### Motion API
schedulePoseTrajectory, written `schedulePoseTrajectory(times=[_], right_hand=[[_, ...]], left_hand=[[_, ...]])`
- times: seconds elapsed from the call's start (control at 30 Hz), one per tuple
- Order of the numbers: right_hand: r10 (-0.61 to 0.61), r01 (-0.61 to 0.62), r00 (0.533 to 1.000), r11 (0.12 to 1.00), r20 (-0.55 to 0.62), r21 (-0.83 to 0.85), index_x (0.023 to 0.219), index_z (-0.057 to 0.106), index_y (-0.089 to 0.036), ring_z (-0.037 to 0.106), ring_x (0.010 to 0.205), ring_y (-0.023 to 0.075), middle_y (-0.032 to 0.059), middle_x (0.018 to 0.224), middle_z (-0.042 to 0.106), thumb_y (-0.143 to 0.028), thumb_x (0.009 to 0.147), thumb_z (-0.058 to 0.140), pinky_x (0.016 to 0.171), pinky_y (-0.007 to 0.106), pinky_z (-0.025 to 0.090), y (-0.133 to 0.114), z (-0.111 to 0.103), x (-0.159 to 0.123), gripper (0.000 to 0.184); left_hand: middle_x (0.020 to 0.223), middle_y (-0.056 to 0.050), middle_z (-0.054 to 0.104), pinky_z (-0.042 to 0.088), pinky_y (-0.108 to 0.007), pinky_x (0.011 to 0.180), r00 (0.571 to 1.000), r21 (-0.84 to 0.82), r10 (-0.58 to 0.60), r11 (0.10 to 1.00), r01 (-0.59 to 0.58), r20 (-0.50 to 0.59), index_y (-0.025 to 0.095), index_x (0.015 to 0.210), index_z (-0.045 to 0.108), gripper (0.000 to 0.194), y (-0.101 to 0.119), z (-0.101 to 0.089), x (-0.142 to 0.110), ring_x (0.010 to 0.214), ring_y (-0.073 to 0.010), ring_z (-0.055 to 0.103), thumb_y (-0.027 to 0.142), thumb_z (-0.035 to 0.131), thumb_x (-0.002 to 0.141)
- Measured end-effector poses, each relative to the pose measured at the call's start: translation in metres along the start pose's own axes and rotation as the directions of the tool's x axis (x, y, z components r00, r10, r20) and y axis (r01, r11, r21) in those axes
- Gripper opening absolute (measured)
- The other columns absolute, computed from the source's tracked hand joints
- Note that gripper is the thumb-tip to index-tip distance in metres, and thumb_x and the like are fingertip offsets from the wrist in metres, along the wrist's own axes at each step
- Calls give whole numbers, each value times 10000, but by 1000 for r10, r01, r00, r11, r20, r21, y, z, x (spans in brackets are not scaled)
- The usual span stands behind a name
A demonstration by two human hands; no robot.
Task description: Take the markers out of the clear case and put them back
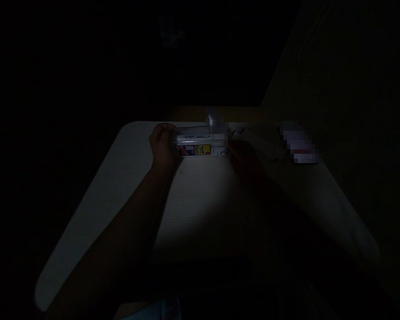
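A clear plastic box [203,138] with a yellow and dark blue printed label lies lengthwise near the far edge of the white table [193,191]. A transparent flap [214,119] stands up from its far right part. My left hand [162,144] is wrapped round the box's left end. At the right end is my right hand [243,155], deep in shadow, its fingers bent close together beside a small pale, crumpled-looking bit [223,152]. What those fingers pinch is too dark to make out.
Right of the box lies a pale, flat, see-through wrapper-like thing [262,144]. A blurred-out rectangular object [299,144] rests near the table's right edge. A dark panel [206,58] rises beyond the far edge. The room is very dim.
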State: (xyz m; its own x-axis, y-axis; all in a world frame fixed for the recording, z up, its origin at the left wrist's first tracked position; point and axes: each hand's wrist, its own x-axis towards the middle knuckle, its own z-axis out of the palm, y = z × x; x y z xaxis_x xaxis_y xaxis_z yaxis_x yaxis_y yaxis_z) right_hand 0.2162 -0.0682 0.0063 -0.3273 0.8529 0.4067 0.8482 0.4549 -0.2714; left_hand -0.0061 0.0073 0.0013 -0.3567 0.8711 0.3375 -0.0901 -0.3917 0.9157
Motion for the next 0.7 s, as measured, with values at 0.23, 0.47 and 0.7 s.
schedulePoseTrajectory(times=[0.23,0.47,0.7], right_hand=[[25,-24,999,999,-31,23,1194,602,-175,519,1142,233,112,1232,607,-259,928,353,1025,397,399,11,11,2,374],[9,-7,994,1000,-106,16,1161,627,-175,571,1034,237,114,1120,658,-337,942,358,950,389,432,20,20,4,383],[40,-38,990,999,-132,16,1129,650,-173,578,1014,239,106,1093,672,-282,913,432,925,374,443,18,16,4,326]], left_hand=[[635,-4,497,327,-286,534,1000,-18,1,1000,-1,-20,181,647,561,133,0,1,0,570,-110,451,235,553,768],[626,-3,517,351,-251,519,999,-42,44,998,-45,-26,175,621,586,116,1,2,-2,564,-108,460,196,554,730],[639,-1,523,345,-249,531,999,-47,39,998,-39,-9,177,650,594,115,-5,0,0,581,-105,456,160,524,740]])
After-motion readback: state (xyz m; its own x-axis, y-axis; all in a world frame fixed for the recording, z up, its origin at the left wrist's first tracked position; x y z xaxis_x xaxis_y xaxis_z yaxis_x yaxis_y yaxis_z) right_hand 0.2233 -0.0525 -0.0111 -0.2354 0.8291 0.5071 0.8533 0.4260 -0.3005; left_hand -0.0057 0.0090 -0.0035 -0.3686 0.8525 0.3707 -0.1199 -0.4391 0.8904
